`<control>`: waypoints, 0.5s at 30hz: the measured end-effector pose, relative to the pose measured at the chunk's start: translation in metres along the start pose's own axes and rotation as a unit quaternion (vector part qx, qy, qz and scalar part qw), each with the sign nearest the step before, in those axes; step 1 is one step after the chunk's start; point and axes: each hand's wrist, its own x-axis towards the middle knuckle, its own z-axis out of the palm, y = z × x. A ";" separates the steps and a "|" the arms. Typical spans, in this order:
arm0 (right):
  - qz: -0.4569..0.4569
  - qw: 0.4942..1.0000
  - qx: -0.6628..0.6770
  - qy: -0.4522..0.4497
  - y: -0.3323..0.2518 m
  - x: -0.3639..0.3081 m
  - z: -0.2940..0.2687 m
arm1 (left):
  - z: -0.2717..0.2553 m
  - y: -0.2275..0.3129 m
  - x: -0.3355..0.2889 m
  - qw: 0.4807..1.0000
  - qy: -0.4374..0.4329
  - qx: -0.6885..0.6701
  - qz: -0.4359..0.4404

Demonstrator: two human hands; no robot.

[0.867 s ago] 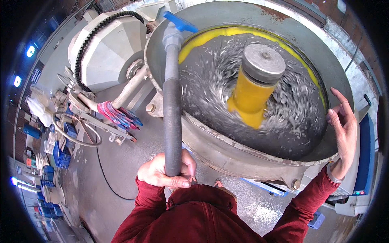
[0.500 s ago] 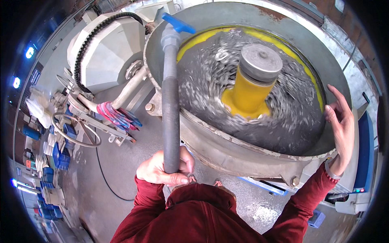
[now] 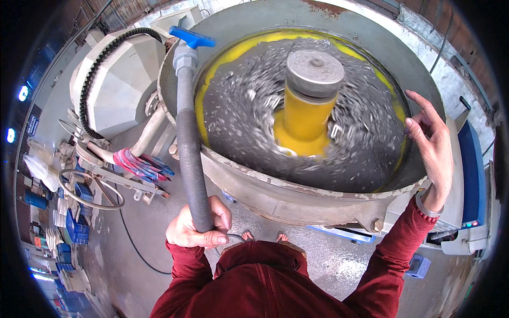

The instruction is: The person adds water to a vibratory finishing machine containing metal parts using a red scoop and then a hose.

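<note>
My left hand point(image 3: 199, 225) is wrapped round the lower end of a grey hose point(image 3: 192, 164). The hose rises over the near left rim of a big round tub and ends in a pipe fitting with a blue valve handle point(image 3: 192, 37). Inside the tub point(image 3: 297, 197), small metal pieces point(image 3: 238, 106) and grey media swirl, blurred, round a yellow centre post point(image 3: 307, 114) with a metal cap point(image 3: 315, 68). Over the tub's right edge, my right hand point(image 3: 432, 135) is raised with thumb and fingers apart, holding nothing. Whether its fingertips touch the wall I cannot tell.
A white faceted machine housing point(image 3: 116, 79) with a black ribbed hose stands at the left. A striped cloth point(image 3: 140, 164) hangs on a pipe below it. Blue crates point(image 3: 78, 228) stand farther left, and a cable point(image 3: 140, 246) crosses the floor. A blue panel point(image 3: 473, 175) is at the right.
My left hand and the hose have shifted left, with the hose leaning more. The view has shifted a little too. The pieces in the tub have kept swirling; my right hand stays raised.
</note>
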 end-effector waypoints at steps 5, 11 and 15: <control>-0.011 1.000 -0.006 -0.002 0.001 0.002 0.000 | 0.001 -0.001 0.003 1.000 0.003 0.000 0.000; -0.010 1.000 -0.003 -0.009 -0.003 0.010 0.013 | 0.001 0.017 -0.004 0.994 0.051 0.065 -0.067; 0.011 1.000 -0.002 -0.007 -0.020 0.000 0.007 | -0.013 0.001 -0.004 0.957 -0.052 0.278 0.063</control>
